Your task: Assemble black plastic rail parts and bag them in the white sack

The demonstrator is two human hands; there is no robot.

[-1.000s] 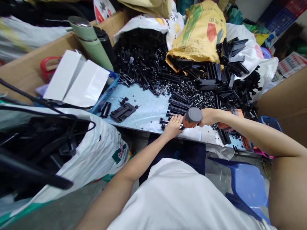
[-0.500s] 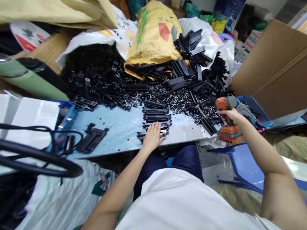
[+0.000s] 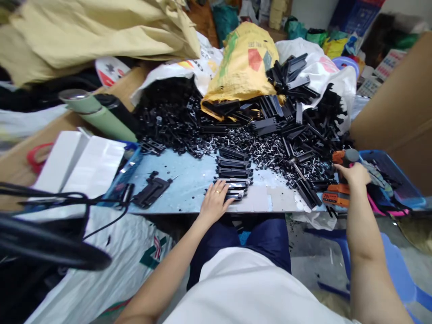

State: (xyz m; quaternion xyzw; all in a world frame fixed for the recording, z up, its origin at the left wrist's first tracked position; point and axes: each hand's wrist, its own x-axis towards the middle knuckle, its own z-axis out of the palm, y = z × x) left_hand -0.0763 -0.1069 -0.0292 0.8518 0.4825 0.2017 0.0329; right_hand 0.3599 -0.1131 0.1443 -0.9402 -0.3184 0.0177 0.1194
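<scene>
My left hand (image 3: 214, 202) lies flat with its fingers stretched over the near end of a row of black plastic strips (image 3: 234, 173), laid side by side. A ring shows on one finger. At the right end of the table, my right hand (image 3: 357, 175) is around the handle of an orange and black cordless drill (image 3: 336, 195). The drill's battery is down at the table surface by loose black parts; the hand partly hides the handle. Small black parts with metal pins (image 3: 270, 150) are heaped just beyond the row.
A yellow sack (image 3: 243, 67) spills black strips at the back. Left of the row lies a flat black plastic piece (image 3: 152, 191). A green bottle (image 3: 106, 119), a blue tray (image 3: 393, 175), a cardboard box (image 3: 394, 103) and a blue plastic chair (image 3: 398, 265) stand around the table.
My right hand has brought the drill inward and down to the table's right end, beside the blue tray. The left hand stays at the row's near end. My view has turned leftward.
</scene>
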